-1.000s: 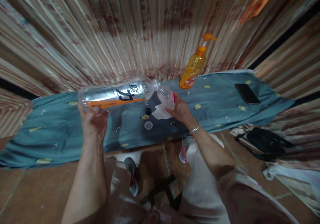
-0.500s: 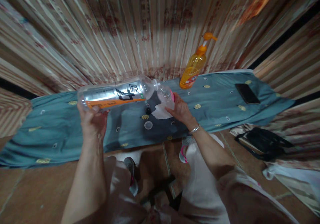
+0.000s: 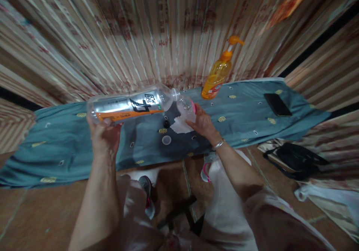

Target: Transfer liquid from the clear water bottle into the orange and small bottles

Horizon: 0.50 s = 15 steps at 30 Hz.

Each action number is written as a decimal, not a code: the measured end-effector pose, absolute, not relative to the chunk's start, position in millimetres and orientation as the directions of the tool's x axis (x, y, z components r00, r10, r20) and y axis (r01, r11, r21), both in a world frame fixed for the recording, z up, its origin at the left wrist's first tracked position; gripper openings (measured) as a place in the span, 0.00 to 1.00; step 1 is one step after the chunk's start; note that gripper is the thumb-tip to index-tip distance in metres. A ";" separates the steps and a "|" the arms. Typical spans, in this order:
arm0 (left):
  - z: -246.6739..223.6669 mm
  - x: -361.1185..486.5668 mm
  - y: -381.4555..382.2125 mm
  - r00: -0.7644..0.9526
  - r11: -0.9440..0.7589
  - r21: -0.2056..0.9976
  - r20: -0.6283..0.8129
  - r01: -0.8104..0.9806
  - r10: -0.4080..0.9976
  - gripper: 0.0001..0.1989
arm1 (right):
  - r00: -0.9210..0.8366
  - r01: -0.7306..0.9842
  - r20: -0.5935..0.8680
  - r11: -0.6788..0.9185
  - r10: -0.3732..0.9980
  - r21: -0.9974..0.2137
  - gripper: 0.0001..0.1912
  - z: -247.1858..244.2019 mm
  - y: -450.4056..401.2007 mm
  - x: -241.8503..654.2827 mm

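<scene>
My left hand (image 3: pixel 105 135) is wrapped round the base end of a large clear plastic bottle (image 3: pixel 129 105) with a silver and orange label. The bottle lies nearly level in the air, its uncapped mouth pointing right. Closed round a small clear container (image 3: pixel 185 106) with a pink end is my right hand (image 3: pixel 200 120); I cannot make out its exact kind. The large bottle's mouth is at the small container's left end; whether they touch is unclear. Below them on the cloth are a torn white paper (image 3: pixel 181 126), a dark cap (image 3: pixel 166 124) and a round translucent lid (image 3: pixel 166 140).
An orange pump bottle (image 3: pixel 214 79) stands at the back of the cloth-covered table (image 3: pixel 67 142). To the right lies a dark phone (image 3: pixel 277 104). A black bag (image 3: pixel 300 157) is beyond the table's front right edge. A pleated curtain (image 3: pixel 157 30) hangs behind.
</scene>
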<state>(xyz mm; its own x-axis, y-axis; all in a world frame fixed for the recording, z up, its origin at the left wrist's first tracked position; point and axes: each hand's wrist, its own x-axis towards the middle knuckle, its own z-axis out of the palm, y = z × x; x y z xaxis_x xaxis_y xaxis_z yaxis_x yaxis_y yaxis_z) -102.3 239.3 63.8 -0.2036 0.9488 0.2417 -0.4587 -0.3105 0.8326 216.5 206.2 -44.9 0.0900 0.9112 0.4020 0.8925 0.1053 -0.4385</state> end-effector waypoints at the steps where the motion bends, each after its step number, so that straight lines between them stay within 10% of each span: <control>1: 63.6 -102.5 239.2 -0.200 -0.310 0.833 0.243 -0.459 0.949 0.36 | 0.092 0.893 0.404 0.104 0.910 -0.438 0.42 -45.0 206.1 216.2; 15: 60.0 -104.8 242.5 -0.204 -0.311 0.827 0.241 -0.469 0.949 0.36 | 0.088 0.890 0.406 0.111 0.910 -0.443 0.42 -46.2 206.8 217.1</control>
<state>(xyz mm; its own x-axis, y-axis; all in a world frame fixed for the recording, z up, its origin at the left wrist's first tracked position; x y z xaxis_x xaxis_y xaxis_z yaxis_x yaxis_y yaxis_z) -104.8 242.5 60.0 -0.2036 0.9489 0.2410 -0.4690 -0.3106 0.8268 217.1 206.8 -46.2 0.0879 0.9098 0.4056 0.8897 0.1114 -0.4428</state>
